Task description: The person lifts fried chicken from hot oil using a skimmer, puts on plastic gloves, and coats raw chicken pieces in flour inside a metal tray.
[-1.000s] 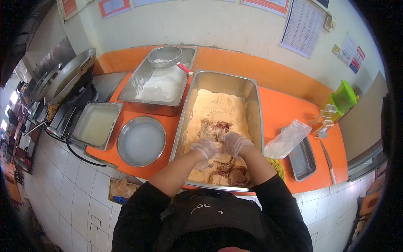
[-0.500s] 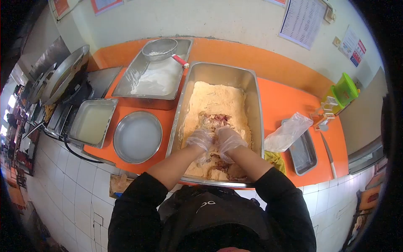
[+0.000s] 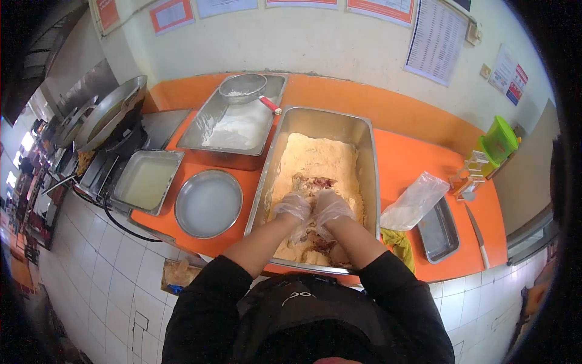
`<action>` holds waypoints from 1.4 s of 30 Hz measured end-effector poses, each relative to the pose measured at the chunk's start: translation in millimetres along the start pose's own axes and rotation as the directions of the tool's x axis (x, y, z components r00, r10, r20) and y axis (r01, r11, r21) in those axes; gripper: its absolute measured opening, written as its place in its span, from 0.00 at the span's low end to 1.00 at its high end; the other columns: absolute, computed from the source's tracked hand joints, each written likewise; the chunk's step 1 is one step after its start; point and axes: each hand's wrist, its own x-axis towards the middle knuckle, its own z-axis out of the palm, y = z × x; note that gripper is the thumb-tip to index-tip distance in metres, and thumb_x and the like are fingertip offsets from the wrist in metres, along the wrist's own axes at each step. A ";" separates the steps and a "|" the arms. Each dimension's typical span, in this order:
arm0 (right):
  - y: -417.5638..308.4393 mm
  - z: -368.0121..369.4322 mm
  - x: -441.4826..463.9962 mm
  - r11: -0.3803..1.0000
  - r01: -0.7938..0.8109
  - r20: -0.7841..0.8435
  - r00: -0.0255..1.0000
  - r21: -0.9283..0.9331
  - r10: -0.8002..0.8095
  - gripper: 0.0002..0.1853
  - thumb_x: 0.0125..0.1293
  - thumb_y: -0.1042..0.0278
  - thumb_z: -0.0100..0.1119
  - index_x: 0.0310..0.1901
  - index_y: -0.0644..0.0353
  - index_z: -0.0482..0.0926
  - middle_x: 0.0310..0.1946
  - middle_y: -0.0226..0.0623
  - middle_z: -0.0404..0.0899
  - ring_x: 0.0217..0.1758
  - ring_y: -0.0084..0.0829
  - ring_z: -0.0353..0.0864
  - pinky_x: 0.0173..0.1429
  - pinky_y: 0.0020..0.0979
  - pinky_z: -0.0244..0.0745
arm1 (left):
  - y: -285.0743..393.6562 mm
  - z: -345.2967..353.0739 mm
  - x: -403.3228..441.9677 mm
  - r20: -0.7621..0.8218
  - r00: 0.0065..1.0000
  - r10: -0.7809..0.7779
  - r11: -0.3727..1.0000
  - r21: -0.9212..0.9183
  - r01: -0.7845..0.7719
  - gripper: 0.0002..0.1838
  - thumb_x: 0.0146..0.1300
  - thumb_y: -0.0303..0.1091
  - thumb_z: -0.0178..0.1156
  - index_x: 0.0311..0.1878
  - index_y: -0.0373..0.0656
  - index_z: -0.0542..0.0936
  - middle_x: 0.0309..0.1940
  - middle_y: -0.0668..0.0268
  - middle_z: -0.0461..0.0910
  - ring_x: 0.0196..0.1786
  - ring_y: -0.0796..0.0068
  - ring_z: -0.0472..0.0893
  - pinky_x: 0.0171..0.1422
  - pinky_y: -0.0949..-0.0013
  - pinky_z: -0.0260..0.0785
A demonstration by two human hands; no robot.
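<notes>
Both my hands wear clear plastic gloves and are down in a deep steel tray [image 3: 371, 151] of orange-tinted flour [image 3: 321, 151]. My left hand [image 3: 294, 209] and my right hand [image 3: 330, 209] are side by side, nearly touching, over floured pieces. Their fingers point down and are mostly hidden, so what they grip cannot be made out. Reddish meat pieces [image 3: 318, 182] lie in the flour just beyond my fingertips. More coated pieces [image 3: 318, 252] show between my wrists, near the tray's front edge.
A tray of white flour [image 3: 242, 127] holds a red-handled sieve [image 3: 242, 88]. Left are a round pan of cloudy liquid [image 3: 209, 203], a pale-liquid tray [image 3: 147, 182] and a wok [image 3: 112, 115]. Right are a plastic bag [image 3: 418, 200], yellow cloth [image 3: 399, 246], small tray [image 3: 439, 233], knife [image 3: 477, 233] and green container [image 3: 499, 139].
My hands have come closer together than a second ago, staying low over the pieces. The camera view has shifted slightly between frames.
</notes>
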 end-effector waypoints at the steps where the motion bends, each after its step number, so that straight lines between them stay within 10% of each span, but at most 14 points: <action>1: -0.9 2.4 -2.3 0.999 -0.012 -0.031 0.999 0.033 0.013 0.11 0.54 0.70 0.51 0.36 0.64 0.80 0.38 0.53 0.78 0.43 0.44 0.79 0.46 0.37 0.75 | -4.0 2.2 1.8 0.023 0.997 0.079 0.995 0.064 -0.080 0.13 0.52 0.36 0.51 0.33 0.39 0.81 0.33 0.51 0.80 0.40 0.54 0.80 0.44 0.57 0.71; 3: -1.7 8.2 -3.5 0.999 0.025 -0.044 0.999 0.039 -0.023 0.11 0.55 0.69 0.51 0.36 0.64 0.80 0.37 0.53 0.78 0.43 0.45 0.79 0.46 0.38 0.74 | -14.8 13.9 6.9 0.093 0.969 0.231 0.953 0.180 -0.244 0.13 0.51 0.35 0.51 0.32 0.38 0.81 0.33 0.49 0.79 0.38 0.54 0.80 0.42 0.56 0.71; 15: -15.2 9.8 -7.9 0.992 0.108 -0.082 0.991 0.065 -0.102 0.13 0.48 0.66 0.57 0.34 0.63 0.81 0.38 0.50 0.78 0.44 0.45 0.78 0.50 0.36 0.72 | -17.8 28.1 14.7 -0.023 0.998 -0.052 0.994 0.093 0.054 0.12 0.51 0.36 0.52 0.30 0.40 0.82 0.30 0.55 0.81 0.35 0.59 0.81 0.39 0.60 0.73; 21: -11.4 3.5 -12.0 0.980 0.075 -0.111 0.992 0.187 -0.055 0.16 0.50 0.63 0.59 0.39 0.64 0.78 0.38 0.53 0.77 0.46 0.46 0.77 0.48 0.38 0.72 | -26.8 39.4 26.0 -0.047 0.997 0.056 0.957 0.287 -0.040 0.11 0.54 0.36 0.54 0.34 0.41 0.81 0.33 0.55 0.80 0.37 0.62 0.81 0.40 0.62 0.73; 23: -0.6 -11.5 -12.8 0.975 -0.044 -0.134 0.988 0.216 0.074 0.18 0.51 0.62 0.60 0.42 0.64 0.77 0.37 0.52 0.78 0.44 0.46 0.78 0.46 0.37 0.73 | -36.4 40.9 31.3 -0.176 0.978 -0.113 0.933 -0.358 0.044 0.10 0.54 0.34 0.57 0.37 0.40 0.79 0.32 0.59 0.79 0.35 0.66 0.79 0.39 0.63 0.72; 27: 41.0 14.7 16.0 0.757 0.158 -0.153 0.985 0.634 -0.078 0.22 0.49 0.59 0.63 0.44 0.64 0.76 0.32 0.44 0.80 0.32 0.33 0.79 0.38 0.30 0.73 | -17.7 4.6 -4.9 0.184 0.982 0.047 0.063 -0.982 0.181 0.14 0.51 0.33 0.62 0.40 0.38 0.76 0.29 0.65 0.77 0.32 0.71 0.75 0.36 0.66 0.70; 34: 31.1 20.2 14.3 0.890 0.051 -0.234 0.970 0.453 0.063 0.23 0.48 0.59 0.63 0.43 0.65 0.76 0.33 0.46 0.80 0.34 0.36 0.79 0.40 0.32 0.73 | -11.1 -5.9 -21.2 -0.214 0.975 -0.057 0.749 -0.655 -0.100 0.16 0.53 0.41 0.59 0.41 0.41 0.78 0.33 0.57 0.80 0.35 0.61 0.79 0.40 0.62 0.69; 39: 4.0 -5.0 -23.6 0.916 -0.084 -0.203 0.963 0.393 0.176 0.26 0.45 0.57 0.65 0.43 0.67 0.75 0.36 0.51 0.79 0.40 0.45 0.78 0.46 0.34 0.72 | -14.2 -7.0 -19.2 -0.189 0.981 0.029 0.889 -0.444 -0.112 0.19 0.54 0.46 0.56 0.41 0.41 0.78 0.34 0.53 0.79 0.35 0.57 0.78 0.40 0.60 0.69; 42: 31.7 4.7 -5.6 0.879 0.178 -0.227 0.970 0.442 -0.082 0.23 0.46 0.58 0.63 0.40 0.68 0.76 0.36 0.52 0.78 0.40 0.45 0.78 0.45 0.35 0.71 | -14.2 -19.6 -21.8 -0.061 0.993 0.102 0.959 -0.259 -0.114 0.18 0.53 0.45 0.57 0.39 0.41 0.78 0.33 0.54 0.79 0.36 0.58 0.79 0.41 0.59 0.69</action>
